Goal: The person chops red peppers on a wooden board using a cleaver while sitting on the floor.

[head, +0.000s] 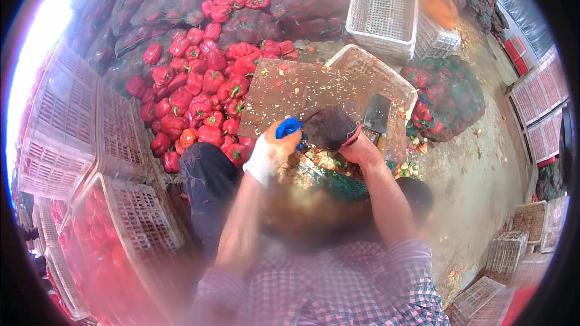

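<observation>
My left hand [275, 147], in a stained white work glove, is closed around a bright blue object [289, 127], perhaps a strap or crumpled plastic; its kind is not clear. Beside it, my right hand [333, 129] wears a dark knit glove with a red cuff. Its fingers are hard to make out, and whether it holds anything cannot be told. Both hands are over the near edge of a wooden board [294, 83] strewn with pale seeds. A cleaver [377, 114] lies on the board to the right of my right hand. Below the hands are pepper scraps [333, 160] and green netting [344, 185].
Red bell peppers [199, 86] are heaped left of the board. Filled mesh sacks [167, 0] stand behind them. White plastic crates [127, 131] are stacked at the left; another crate [383, 4] stands at the back. A mesh sack of peppers [446, 97] sits right of the board.
</observation>
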{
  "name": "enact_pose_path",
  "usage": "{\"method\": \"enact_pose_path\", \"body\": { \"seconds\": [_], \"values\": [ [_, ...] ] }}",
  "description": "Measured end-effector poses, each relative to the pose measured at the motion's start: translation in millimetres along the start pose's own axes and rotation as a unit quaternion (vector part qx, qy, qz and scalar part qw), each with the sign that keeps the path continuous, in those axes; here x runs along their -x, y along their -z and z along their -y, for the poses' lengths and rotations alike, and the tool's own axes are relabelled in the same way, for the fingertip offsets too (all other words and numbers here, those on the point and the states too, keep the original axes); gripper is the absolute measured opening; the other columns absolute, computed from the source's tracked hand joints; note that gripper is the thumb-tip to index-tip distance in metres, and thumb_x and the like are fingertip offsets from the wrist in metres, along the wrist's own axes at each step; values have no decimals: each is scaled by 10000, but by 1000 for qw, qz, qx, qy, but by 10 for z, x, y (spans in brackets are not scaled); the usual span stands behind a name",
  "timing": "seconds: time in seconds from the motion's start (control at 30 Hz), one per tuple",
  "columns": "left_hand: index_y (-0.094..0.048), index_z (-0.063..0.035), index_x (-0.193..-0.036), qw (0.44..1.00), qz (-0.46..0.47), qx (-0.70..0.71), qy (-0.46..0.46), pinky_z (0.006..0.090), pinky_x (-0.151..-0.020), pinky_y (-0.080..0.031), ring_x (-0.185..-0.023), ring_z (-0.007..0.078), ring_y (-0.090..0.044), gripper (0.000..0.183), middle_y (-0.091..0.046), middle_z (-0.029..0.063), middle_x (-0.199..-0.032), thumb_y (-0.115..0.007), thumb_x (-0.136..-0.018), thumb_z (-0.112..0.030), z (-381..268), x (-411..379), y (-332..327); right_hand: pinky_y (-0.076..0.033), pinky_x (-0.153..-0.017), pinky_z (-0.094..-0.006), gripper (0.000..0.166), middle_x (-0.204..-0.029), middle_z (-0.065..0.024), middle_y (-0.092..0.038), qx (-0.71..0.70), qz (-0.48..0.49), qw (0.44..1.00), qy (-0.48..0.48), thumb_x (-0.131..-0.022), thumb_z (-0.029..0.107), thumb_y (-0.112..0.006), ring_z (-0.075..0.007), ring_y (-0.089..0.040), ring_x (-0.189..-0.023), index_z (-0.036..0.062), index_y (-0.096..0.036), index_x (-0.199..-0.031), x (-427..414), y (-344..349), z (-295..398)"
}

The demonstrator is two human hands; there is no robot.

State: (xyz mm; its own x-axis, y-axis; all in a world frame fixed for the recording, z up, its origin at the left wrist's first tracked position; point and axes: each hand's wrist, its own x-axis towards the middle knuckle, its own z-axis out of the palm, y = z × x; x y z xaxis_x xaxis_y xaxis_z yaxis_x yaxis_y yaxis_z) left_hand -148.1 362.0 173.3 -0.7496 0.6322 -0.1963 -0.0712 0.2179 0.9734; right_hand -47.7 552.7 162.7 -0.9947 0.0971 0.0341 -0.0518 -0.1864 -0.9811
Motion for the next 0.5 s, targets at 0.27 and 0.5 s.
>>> {"method": "enact_pose_path", "body": {
  "seconds": [0.27,0.5],
  "values": [
    [-556,-60,-1222,990,14,133,48,273,-687,-513,-825,127,-630,348,-660,48,-953,-573,-915,-221,229,-43,208,-462,-961,-358,404,-1218,-86,-582,477,29,869,126,-842,25,-617,-191,-560,-1108,34,-526,-1236,8,308,-326],
    [-383,-61,-1397,920,123,365,74,316,-903,-475,-1071,188,-561,531,-548,104,-1260,-461,-976,-375,339,-35,23,-485,-908,-342,331,-1194,-81,-585,-9,34,999,12,-831,15,-604,-186,-570,-1068,53,-582,-1159,16,-200,31]
  ]
}}
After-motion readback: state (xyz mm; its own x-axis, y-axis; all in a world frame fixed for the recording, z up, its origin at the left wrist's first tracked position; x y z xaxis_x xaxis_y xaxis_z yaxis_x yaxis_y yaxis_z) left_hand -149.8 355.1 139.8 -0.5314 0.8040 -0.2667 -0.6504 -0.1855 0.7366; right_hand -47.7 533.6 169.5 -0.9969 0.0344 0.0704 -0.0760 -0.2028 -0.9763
